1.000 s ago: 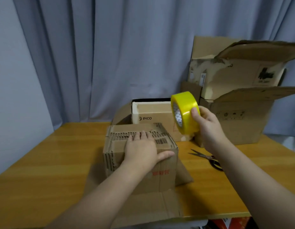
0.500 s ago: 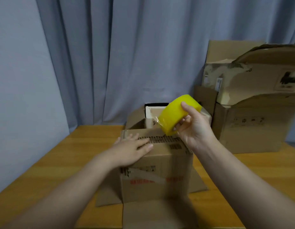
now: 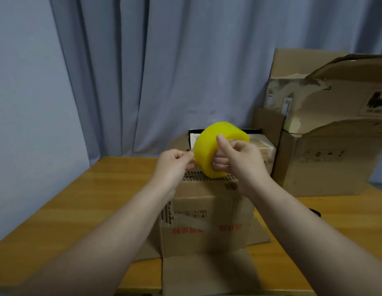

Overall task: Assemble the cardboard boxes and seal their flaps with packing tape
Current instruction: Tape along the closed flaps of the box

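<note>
Hands meet over a small cardboard box, working a roll of yellow packing tape (image 3: 209,150). The right hand (image 3: 241,161) grips the roll: its thumb lies across the outer yellow face and its curled fingers hook through the core from the right side. The left hand (image 3: 174,162) is curled, with thumb and forefinger pinched together right against the roll's left edge; whatever they nip there is too fine and clear to make out. The roll is held in the air, on edge, just above the far top edge of the small cardboard box (image 3: 207,223).

That box stands upright on a wooden table (image 3: 79,201), with red print and a strip of clear tape across its near side. One brown flap (image 3: 207,274) lies flat on the table towards the viewer.

Behind the roll sits a white box (image 3: 264,147), partly hidden. To the right, well apart from the hands, stand larger brown boxes (image 3: 327,165) with torn, open flaps. A grey-blue curtain (image 3: 164,71) hangs behind the table, beside a pale wall (image 3: 25,103) at left.
</note>
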`<action>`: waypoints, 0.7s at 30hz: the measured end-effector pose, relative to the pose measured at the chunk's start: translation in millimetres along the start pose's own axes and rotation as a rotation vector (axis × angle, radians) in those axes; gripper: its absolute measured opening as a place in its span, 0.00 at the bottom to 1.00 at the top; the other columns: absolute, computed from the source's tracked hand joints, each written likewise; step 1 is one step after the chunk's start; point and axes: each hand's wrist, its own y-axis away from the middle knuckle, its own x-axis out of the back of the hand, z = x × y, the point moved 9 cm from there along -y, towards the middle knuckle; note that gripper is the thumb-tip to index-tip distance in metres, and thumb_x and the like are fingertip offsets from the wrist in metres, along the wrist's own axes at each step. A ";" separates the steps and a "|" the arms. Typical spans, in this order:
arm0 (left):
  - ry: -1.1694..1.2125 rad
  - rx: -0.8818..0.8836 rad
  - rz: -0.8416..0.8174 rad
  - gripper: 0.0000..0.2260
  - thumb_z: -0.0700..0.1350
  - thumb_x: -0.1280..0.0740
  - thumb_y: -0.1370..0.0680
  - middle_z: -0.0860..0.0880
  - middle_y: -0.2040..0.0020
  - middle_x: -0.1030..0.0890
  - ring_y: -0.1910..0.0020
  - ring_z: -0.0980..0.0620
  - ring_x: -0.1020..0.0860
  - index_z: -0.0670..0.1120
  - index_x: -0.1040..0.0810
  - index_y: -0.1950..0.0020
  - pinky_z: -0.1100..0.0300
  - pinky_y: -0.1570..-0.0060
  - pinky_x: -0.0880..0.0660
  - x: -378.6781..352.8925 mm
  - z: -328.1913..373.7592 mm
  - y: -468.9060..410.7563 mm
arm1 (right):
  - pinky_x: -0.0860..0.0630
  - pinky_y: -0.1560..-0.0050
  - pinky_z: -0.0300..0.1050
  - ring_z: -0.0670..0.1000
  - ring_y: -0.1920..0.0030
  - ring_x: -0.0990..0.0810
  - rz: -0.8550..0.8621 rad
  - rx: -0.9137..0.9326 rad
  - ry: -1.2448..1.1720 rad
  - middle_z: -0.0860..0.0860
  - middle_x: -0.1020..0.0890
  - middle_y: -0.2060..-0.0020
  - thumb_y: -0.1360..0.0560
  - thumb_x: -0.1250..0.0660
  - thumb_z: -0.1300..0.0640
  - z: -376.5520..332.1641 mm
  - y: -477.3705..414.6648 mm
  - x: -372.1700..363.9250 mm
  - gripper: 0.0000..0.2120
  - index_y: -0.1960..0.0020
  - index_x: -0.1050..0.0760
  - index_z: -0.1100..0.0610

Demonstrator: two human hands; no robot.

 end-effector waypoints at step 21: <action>0.106 -0.165 0.093 0.10 0.37 0.41 0.20 0.42 0.62 0.21 0.64 0.49 0.20 0.41 0.27 0.60 0.56 0.60 0.19 44.5 67.4 -11.4 | 0.35 0.54 0.42 0.49 0.50 0.33 0.038 0.715 0.698 0.55 0.32 0.42 0.28 0.34 0.67 -98.0 -22.0 -9.7 0.27 0.31 0.35 0.54</action>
